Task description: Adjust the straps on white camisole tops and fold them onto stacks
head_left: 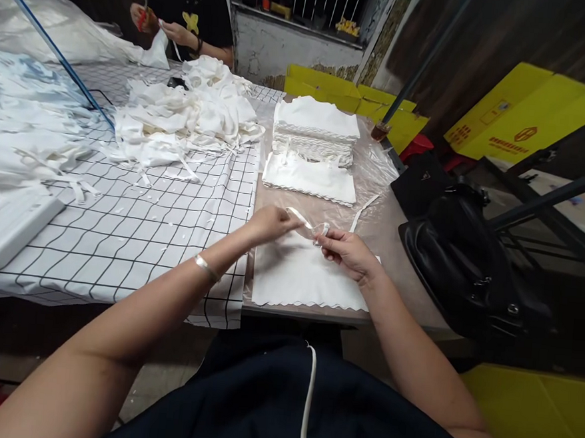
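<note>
A flat white cloth bag (301, 276) with a scalloped lower edge lies on the table right in front of me. Its white drawstring ribbon (306, 221) runs between my two hands above the bag's top edge. My left hand (271, 222) pinches one end of the ribbon, and a silver bangle sits on that wrist. My right hand (346, 251) grips the other end, fingers closed on it.
A stack of folded white bags (316, 128) stands behind, with a single flat bag (309, 178) in front of it. A heap of loose white cloth (189, 115) covers the checked tablecloth (136, 235). Another person's hands (158, 26) work at the far end. A black handbag (463, 257) sits at the right.
</note>
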The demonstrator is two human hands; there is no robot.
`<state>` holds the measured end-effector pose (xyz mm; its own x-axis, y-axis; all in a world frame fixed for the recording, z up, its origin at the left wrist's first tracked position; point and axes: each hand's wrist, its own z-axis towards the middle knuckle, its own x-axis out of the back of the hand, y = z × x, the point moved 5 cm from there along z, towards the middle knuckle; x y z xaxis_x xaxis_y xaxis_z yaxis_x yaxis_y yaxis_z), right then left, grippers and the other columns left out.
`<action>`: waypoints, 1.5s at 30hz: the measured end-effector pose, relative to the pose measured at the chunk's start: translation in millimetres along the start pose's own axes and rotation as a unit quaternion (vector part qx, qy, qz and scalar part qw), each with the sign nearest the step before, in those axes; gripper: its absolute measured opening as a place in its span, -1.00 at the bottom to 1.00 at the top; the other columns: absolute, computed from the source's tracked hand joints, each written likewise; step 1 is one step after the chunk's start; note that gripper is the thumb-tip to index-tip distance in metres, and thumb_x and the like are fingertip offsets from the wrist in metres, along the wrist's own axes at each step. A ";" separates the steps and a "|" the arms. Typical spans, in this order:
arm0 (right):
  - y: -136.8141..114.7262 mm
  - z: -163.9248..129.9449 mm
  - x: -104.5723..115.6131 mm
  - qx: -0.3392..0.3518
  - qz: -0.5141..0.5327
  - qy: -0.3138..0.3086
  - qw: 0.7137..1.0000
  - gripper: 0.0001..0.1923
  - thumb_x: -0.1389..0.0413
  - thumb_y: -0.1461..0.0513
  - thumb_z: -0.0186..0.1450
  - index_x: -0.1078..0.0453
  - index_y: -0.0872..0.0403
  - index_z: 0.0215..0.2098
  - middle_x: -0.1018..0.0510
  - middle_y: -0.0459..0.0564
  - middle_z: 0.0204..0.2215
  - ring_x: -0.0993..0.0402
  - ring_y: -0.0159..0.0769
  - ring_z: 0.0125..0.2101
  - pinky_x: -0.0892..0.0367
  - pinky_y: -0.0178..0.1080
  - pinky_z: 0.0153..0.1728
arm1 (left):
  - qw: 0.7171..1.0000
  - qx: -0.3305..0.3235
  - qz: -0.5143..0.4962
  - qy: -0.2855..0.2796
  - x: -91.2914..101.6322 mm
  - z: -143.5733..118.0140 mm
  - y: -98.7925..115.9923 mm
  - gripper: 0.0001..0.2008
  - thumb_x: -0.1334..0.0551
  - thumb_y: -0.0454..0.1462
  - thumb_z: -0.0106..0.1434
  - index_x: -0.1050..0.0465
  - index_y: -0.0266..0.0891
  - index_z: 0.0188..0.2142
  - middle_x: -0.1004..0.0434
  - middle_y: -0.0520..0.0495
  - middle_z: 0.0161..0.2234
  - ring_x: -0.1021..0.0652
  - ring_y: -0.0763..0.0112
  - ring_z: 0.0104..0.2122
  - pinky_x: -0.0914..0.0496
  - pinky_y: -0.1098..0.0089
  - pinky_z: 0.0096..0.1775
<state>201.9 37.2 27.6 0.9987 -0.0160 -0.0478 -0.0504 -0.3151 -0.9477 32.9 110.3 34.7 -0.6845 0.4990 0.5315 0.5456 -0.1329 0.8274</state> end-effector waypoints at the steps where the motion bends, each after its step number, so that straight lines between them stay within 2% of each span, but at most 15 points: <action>1: -1.2 3.2 4.5 0.007 0.013 0.017 1.000 -0.63 -0.46 0.11 -0.11 -0.52 0.13 -0.43 -0.51 -0.10 -0.51 -0.33 -0.51 -0.56 -0.25 -0.42 -0.56 | 0.997 -0.020 0.079 0.009 -6.3 -9.1 -1.9 -0.63 -0.30 0.02 0.16 -0.46 -0.26 -0.48 -0.51 -0.17 -0.43 -0.48 0.15 -0.32 -0.29 0.20 -0.18; 3: -2.2 9.1 10.2 0.013 0.032 0.034 0.999 -0.63 -0.47 0.17 -0.12 -0.51 0.12 -0.40 -0.52 -0.10 -0.50 -0.43 -0.43 -0.48 -0.39 -0.36 -0.42 | 0.980 -0.051 0.192 0.031 -20.0 -25.1 -4.9 -0.67 -0.36 -0.01 0.10 -0.47 -0.25 -0.42 -0.53 -0.20 -0.32 -0.46 0.00 -0.17 -0.23 0.09 -0.07; 5: -1.7 13.9 10.8 0.017 0.038 0.031 0.999 -0.62 -0.47 0.22 -0.13 -0.51 0.11 -0.36 -0.53 -0.10 -0.49 -0.47 -0.38 -0.42 -0.44 -0.29 -0.31 | 0.968 -0.060 0.241 0.043 -31.3 -34.3 -6.8 -0.69 -0.35 -0.05 0.12 -0.46 -0.25 -0.33 -0.52 -0.23 -0.23 -0.42 -0.07 -0.07 -0.17 0.03 -0.02; 7: -0.8 17.6 7.8 0.029 0.029 0.023 0.999 -0.63 -0.46 0.23 -0.14 -0.51 0.11 -0.37 -0.52 -0.11 -0.48 -0.46 -0.39 -0.42 -0.41 -0.30 -0.32 | 0.969 -0.049 0.241 0.033 -38.0 -35.5 -7.7 -0.73 -0.32 -0.09 0.16 -0.46 -0.24 -0.30 -0.51 -0.22 -0.19 -0.40 -0.06 -0.05 -0.16 0.02 -0.01; 10: 1.2 22.0 2.3 0.066 -0.013 0.029 0.997 -0.63 -0.44 0.17 -0.15 -0.51 0.11 -0.39 -0.51 -0.13 -0.50 -0.42 -0.44 -0.45 -0.30 -0.39 -0.44 | 0.976 -0.028 0.217 0.003 -40.1 -30.3 -6.0 -0.82 -0.33 -0.16 0.15 -0.47 -0.23 -0.34 -0.49 -0.20 -0.15 -0.40 -0.02 -0.04 -0.16 0.04 -0.01; 13: 8.3 26.3 -0.5 0.071 -0.038 0.041 0.996 -0.58 -0.44 0.12 -0.18 -0.48 0.12 -0.41 -0.52 -0.13 -0.51 -0.43 -0.43 -0.47 -0.24 -0.41 -0.51 | 0.981 -0.024 0.193 -0.004 -39.0 -26.5 -3.1 -0.76 -0.33 -0.18 0.14 -0.46 -0.22 -0.22 -0.51 -0.18 -0.14 -0.43 0.01 -0.05 -0.17 0.03 0.00; 16: 18.4 29.7 -1.4 0.046 -0.021 0.037 0.998 -0.51 -0.46 0.10 -0.23 -0.44 0.09 -0.39 -0.53 -0.13 -0.51 -0.49 -0.35 -0.45 -0.33 -0.36 -0.46 | 0.974 -0.018 0.227 0.015 -39.2 -26.0 -2.6 -0.72 -0.28 -0.14 0.21 -0.42 -0.24 -0.15 -0.55 -0.18 -0.19 -0.44 0.02 -0.07 -0.16 0.01 0.01; 20: 22.3 30.0 0.6 0.065 0.004 0.039 0.997 -0.52 -0.47 0.13 -0.26 -0.45 0.08 -0.41 -0.53 -0.15 -0.53 -0.48 -0.36 -0.46 -0.41 -0.29 -0.35 | 0.958 -0.025 0.284 0.004 -42.8 -25.9 -1.8 -0.82 -0.26 -0.15 0.23 -0.44 -0.24 -0.30 -0.52 -0.20 -0.13 -0.42 -0.01 -0.03 -0.18 0.01 0.00; 24: 21.7 28.3 3.5 0.070 0.004 0.054 0.996 -0.55 -0.47 0.13 -0.26 -0.49 0.07 -0.42 -0.54 -0.14 -0.52 -0.47 -0.36 -0.46 -0.41 -0.27 -0.33 | 0.968 -0.046 0.245 0.016 -41.7 -28.6 -2.1 -0.89 -0.27 -0.24 0.21 -0.42 -0.19 -0.26 -0.53 -0.11 -0.17 -0.43 0.05 -0.04 -0.18 0.06 -0.04; 26: 20.8 27.7 3.5 0.071 -0.002 0.056 0.996 -0.55 -0.47 0.12 -0.25 -0.52 0.07 -0.40 -0.55 -0.12 -0.50 -0.47 -0.34 -0.44 -0.42 -0.25 -0.31 | 0.971 -0.059 0.226 0.040 -39.9 -32.3 -4.3 -0.83 -0.27 -0.28 0.21 -0.39 -0.16 -0.19 -0.54 -0.07 -0.20 -0.46 0.11 -0.09 -0.16 0.09 -0.06; 31: 22.6 25.0 2.8 0.079 -0.019 0.054 0.995 -0.57 -0.45 0.11 -0.24 -0.52 0.09 -0.43 -0.54 -0.11 -0.51 -0.45 -0.35 -0.45 -0.40 -0.25 -0.32 | 0.955 -0.083 0.274 0.081 -39.3 -43.3 -10.4 -0.81 -0.28 -0.22 0.22 -0.39 -0.19 -0.18 -0.48 -0.12 -0.13 -0.49 0.13 -0.15 -0.14 0.13 -0.09; 36: 26.3 17.4 5.9 0.095 -0.093 0.051 0.990 -0.66 -0.38 0.09 -0.10 -0.50 0.10 -0.43 -0.44 -0.15 -0.62 -0.29 -0.42 -0.57 -0.24 -0.31 -0.51 | 0.960 -0.065 0.267 0.057 -42.1 -47.9 -10.8 -0.84 -0.28 -0.22 0.22 -0.42 -0.21 -0.23 -0.53 -0.11 -0.22 -0.51 0.13 -0.17 -0.15 0.14 -0.08; 42: 24.1 13.7 -1.8 0.136 -0.140 0.017 0.981 -0.73 -0.31 0.10 -0.01 -0.48 0.09 -0.42 -0.52 -0.08 -0.47 -0.41 -0.30 -0.40 -0.30 -0.23 -0.31 | 0.978 -0.007 0.204 0.033 -45.5 -43.0 -12.2 -0.80 -0.28 -0.12 0.21 -0.52 -0.21 -0.28 -0.58 -0.09 -0.35 -0.52 0.11 -0.21 -0.13 0.07 -0.03; 45: 25.0 13.8 -4.9 0.144 -0.177 0.010 0.974 -0.74 -0.26 0.08 0.02 -0.45 0.09 -0.44 -0.50 -0.08 -0.46 -0.39 -0.28 -0.39 -0.28 -0.22 -0.29 | 0.988 0.006 0.152 0.028 -45.3 -42.3 -13.3 -0.78 -0.26 -0.11 0.23 -0.56 -0.19 -0.30 -0.58 -0.07 -0.32 -0.52 0.14 -0.21 -0.10 0.03 0.00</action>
<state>195.8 42.5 -0.2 0.9534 0.0264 0.3005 0.3012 -0.0259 -0.9532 36.2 53.3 7.3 -0.5139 0.3884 0.7649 0.7354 -0.2597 0.6259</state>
